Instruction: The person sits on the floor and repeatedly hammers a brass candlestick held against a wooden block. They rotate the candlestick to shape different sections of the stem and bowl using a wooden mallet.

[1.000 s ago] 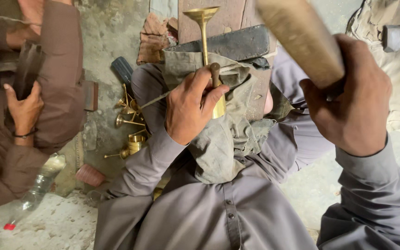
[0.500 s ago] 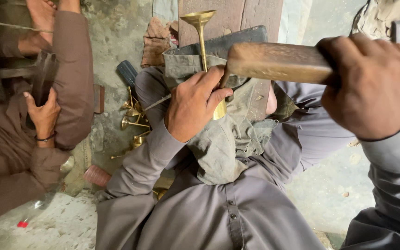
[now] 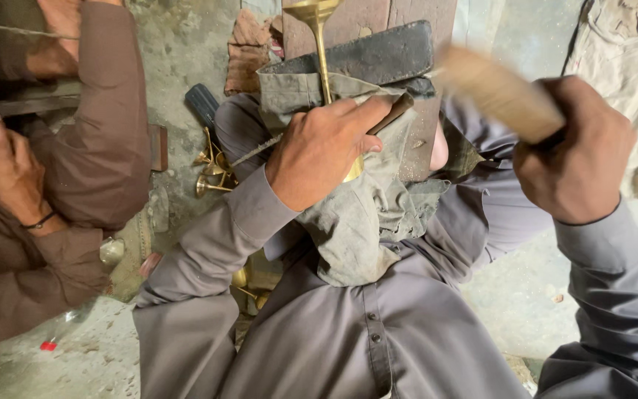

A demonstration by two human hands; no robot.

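L hand (image 3: 319,151) clenched low, R hand (image 3: 574,159) fisted, raised.

Floor workshop: brass stems (image 3: 212,168), wooden mallet (image 3: 500,92).

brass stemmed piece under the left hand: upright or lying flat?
Lying flat: the brass stemmed piece lies lengthwise over the grey cloth, pinned by the left hand.

Golden brass goblet (image 3: 320,29), grey-green cloth (image 3: 363,214), black block (image 3: 378,55), tan wooden mallet (image 3: 500,92).
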